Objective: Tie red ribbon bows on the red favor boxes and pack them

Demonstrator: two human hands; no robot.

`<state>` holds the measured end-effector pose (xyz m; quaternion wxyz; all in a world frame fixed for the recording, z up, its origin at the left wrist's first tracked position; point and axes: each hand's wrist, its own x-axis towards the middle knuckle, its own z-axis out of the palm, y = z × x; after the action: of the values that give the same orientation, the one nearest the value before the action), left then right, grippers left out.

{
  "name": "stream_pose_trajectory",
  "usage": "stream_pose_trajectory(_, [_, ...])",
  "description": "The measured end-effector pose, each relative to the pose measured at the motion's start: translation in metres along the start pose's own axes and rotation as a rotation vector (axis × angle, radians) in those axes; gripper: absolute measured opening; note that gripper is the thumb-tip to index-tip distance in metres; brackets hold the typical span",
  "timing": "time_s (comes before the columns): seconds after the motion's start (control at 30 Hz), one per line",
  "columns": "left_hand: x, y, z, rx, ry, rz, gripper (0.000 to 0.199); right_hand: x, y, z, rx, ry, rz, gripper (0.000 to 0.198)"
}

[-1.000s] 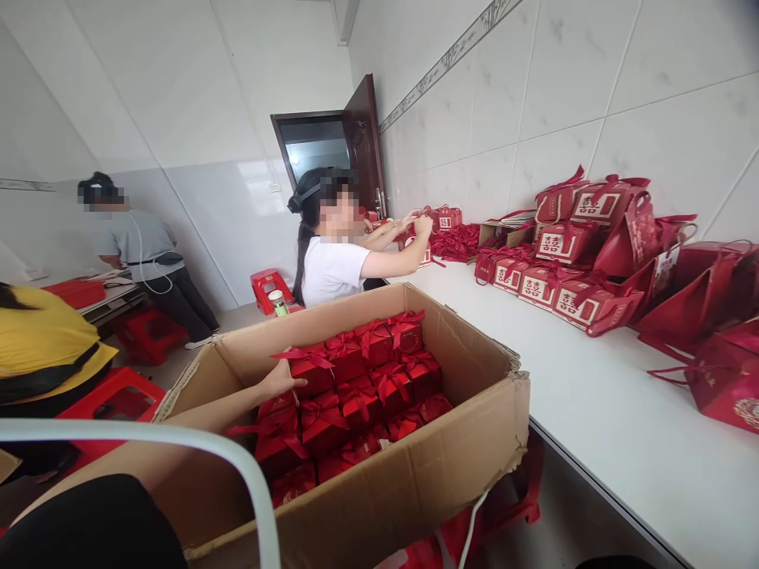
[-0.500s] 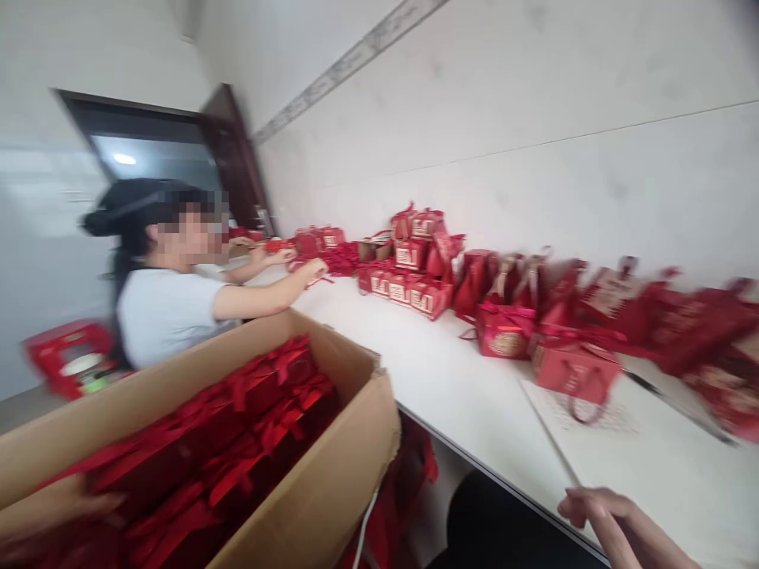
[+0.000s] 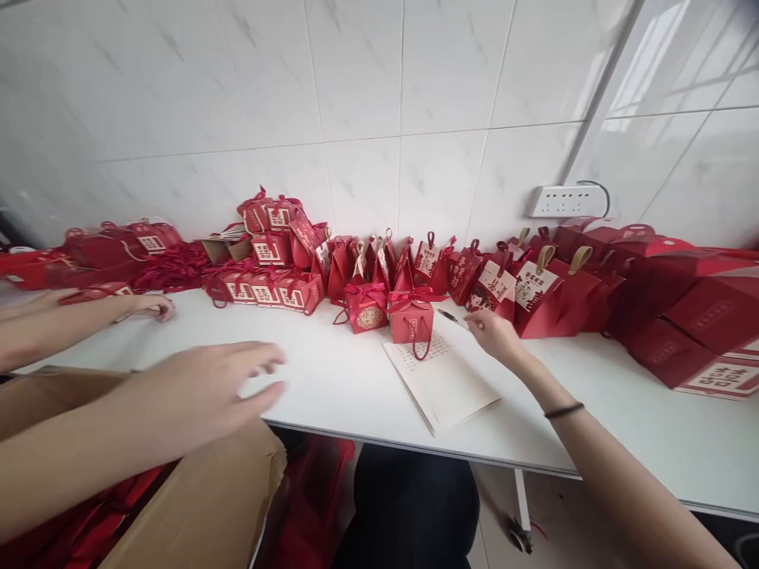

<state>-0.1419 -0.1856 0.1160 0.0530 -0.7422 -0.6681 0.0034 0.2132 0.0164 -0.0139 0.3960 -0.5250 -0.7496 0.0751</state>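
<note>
My right hand [image 3: 496,333] pinches a dark pen [image 3: 451,318] above the table, beside a sheaf of paper [image 3: 456,395] covered in rows of small marks. Smeared a little by motion, my left hand [image 3: 222,387] is in the air over the table's front edge, fingers apart and nothing in them. Two small red gift boxes stand at the paper's far end: one with a round gold emblem [image 3: 368,310], the other with a cord handle [image 3: 411,320] that hangs over the sheet.
A cardboard box [image 3: 228,482] of red packages is at lower left. A co-worker's hand [image 3: 155,307] rests on the white table [image 3: 332,379]. Red gift boxes [image 3: 264,292] and bags [image 3: 537,296] line the wall, with larger boxes [image 3: 700,316] at right. A power strip [image 3: 566,201] hangs above.
The view has swung right, away from the co-worker. My left hand has come out of the cardboard box with nothing in it. My right hand has reached forward and taken hold of the pen.
</note>
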Motion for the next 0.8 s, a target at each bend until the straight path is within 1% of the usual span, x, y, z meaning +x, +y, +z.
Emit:
stream_pose_trajectory(0.07, [0.039, 0.041, 0.012, 0.075, -0.071, 0.222, 0.025, 0.011, 0.002, 0.013, -0.021, -0.029, -0.059, 0.016])
stream_pose_trajectory(0.1, [0.061, 0.062, 0.023, 0.113, -0.07, 0.297, 0.022, 0.014, 0.003, 0.019, -0.036, -0.036, -0.08, 0.017])
stream_pose_trajectory(0.17, [0.104, 0.099, 0.049, 0.118, -0.012, 0.443, 0.021, 0.015, 0.005, 0.028, -0.075, -0.039, -0.097, 0.016])
stream_pose_trajectory(0.23, [0.14, 0.125, 0.077, 0.027, 0.061, 0.484, 0.021, 0.013, 0.008, 0.032, -0.124, -0.043, -0.08, 0.014])
stream_pose_trajectory(0.3, [0.167, 0.139, 0.102, -0.133, 0.141, 0.451, 0.022, 0.012, 0.012, 0.033, -0.172, -0.066, -0.052, 0.014])
stream_pose_trajectory(0.37, [0.185, 0.142, 0.124, -0.323, 0.209, 0.412, 0.022, 0.013, 0.016, 0.035, -0.216, -0.108, -0.016, 0.015])
stream_pose_trajectory(0.47, [0.199, 0.135, 0.15, -0.546, 0.26, 0.406, 0.018, 0.019, 0.022, 0.042, -0.291, -0.194, 0.063, 0.017])
stream_pose_trajectory(0.53, [0.204, 0.127, 0.161, -0.649, 0.266, 0.408, 0.017, 0.022, 0.024, 0.047, -0.34, -0.249, 0.11, 0.024])
stream_pose_trajectory(0.63, [0.207, 0.118, 0.169, -0.775, 0.265, 0.373, 0.016, 0.024, 0.024, 0.047, -0.36, -0.295, 0.138, 0.043])
stream_pose_trajectory(0.67, [0.208, 0.116, 0.17, -0.803, 0.255, 0.36, 0.015, 0.024, 0.023, 0.044, -0.329, -0.275, 0.144, 0.047])
stream_pose_trajectory(0.73, [0.21, 0.114, 0.169, -0.835, 0.213, 0.342, 0.014, 0.023, 0.02, 0.034, -0.163, -0.165, 0.179, 0.043])
stream_pose_trajectory(0.8, [0.212, 0.114, 0.169, -0.844, 0.163, 0.328, 0.014, 0.02, 0.011, 0.022, 0.158, -0.022, 0.212, 0.031])
